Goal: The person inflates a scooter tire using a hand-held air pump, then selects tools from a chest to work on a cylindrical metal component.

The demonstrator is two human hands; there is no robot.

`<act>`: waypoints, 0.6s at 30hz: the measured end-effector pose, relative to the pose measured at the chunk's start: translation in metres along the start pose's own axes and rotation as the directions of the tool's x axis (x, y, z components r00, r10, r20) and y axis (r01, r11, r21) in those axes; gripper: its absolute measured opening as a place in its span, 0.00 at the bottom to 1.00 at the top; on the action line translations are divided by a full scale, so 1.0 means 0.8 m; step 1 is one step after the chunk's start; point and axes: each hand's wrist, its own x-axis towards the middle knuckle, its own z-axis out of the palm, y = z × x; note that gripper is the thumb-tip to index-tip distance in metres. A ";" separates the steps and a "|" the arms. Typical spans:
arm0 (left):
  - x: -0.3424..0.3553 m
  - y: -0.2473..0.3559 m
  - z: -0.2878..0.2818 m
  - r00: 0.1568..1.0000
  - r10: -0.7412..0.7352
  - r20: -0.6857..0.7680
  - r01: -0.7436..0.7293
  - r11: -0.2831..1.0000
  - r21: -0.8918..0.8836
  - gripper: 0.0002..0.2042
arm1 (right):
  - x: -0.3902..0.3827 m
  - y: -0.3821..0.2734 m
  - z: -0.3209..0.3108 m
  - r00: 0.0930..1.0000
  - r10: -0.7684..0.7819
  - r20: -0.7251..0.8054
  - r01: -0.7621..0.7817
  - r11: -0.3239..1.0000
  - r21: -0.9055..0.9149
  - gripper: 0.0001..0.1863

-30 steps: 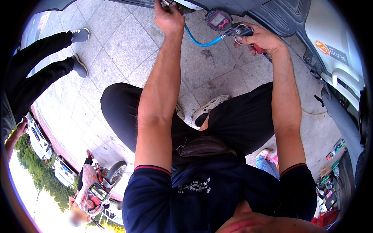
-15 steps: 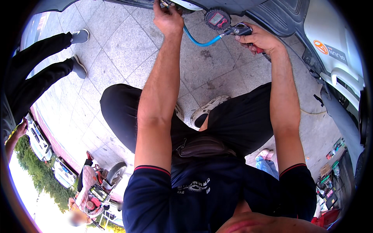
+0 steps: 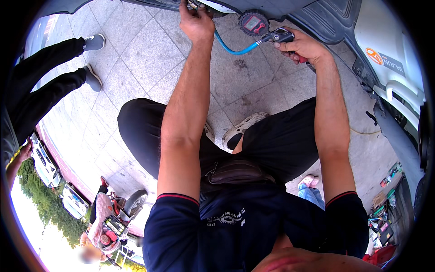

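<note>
At the top of the view my left hand (image 3: 198, 25) is closed round the metal air chuck (image 3: 193, 4) on the end of a blue hose (image 3: 235, 51), against a white rounded part (image 3: 219, 6) under a dark vehicle edge. My fingers partly cover the chuck. The hose curves right to a tire inflator gun (image 3: 279, 34), whose handle my right hand (image 3: 299, 45) grips. On the gun sits a round digital gauge (image 3: 253, 22) with a lit screen and dark rubber rim. A red part of the gun shows below my fingers.
Grey vehicle panels (image 3: 317, 20) and a white body with handles (image 3: 394, 50) border the top and right. A person in dark trousers (image 3: 50, 68) stands left. A motorcycle (image 3: 122, 208) is at lower left. Tools and small goods (image 3: 385, 217) lie lower right. A thin hose (image 3: 364, 132) runs along the paving.
</note>
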 end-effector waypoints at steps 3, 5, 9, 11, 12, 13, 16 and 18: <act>-0.001 0.001 -0.001 1.000 0.016 -0.018 -0.015 0.999 0.042 0.25 | -0.001 -0.001 0.000 1.000 0.004 0.010 -0.004 1.000 0.002 0.16; -0.002 0.004 0.000 1.000 0.016 -0.021 -0.015 0.998 0.059 0.24 | -0.002 -0.001 -0.001 1.000 -0.001 0.018 0.000 1.000 0.013 0.16; -0.001 0.008 -0.001 1.000 -0.012 -0.014 0.012 0.999 0.040 0.25 | -0.003 -0.005 -0.002 1.000 0.000 0.014 0.000 1.000 0.023 0.15; 0.002 0.004 -0.001 1.000 -0.019 -0.008 0.019 1.000 -0.017 0.25 | -0.004 -0.008 0.001 1.000 0.005 0.009 -0.005 1.000 0.017 0.15; 0.002 0.002 -0.001 1.000 -0.019 -0.002 0.019 0.998 -0.057 0.25 | -0.003 -0.009 0.002 1.000 0.007 0.007 -0.007 1.000 0.015 0.15; 0.003 0.000 0.000 1.000 -0.019 0.005 0.020 0.995 -0.097 0.25 | -0.003 -0.010 0.002 1.000 0.008 0.013 -0.008 1.000 0.017 0.15; 0.001 -0.002 -0.003 1.000 -0.029 0.006 0.029 0.993 -0.111 0.27 | -0.002 -0.009 0.004 1.000 0.011 0.019 -0.011 1.000 0.013 0.15; -0.005 0.003 -0.004 0.994 0.106 0.011 -0.106 0.994 0.006 0.27 | -0.003 -0.007 0.003 1.000 0.010 0.008 -0.010 1.000 0.017 0.15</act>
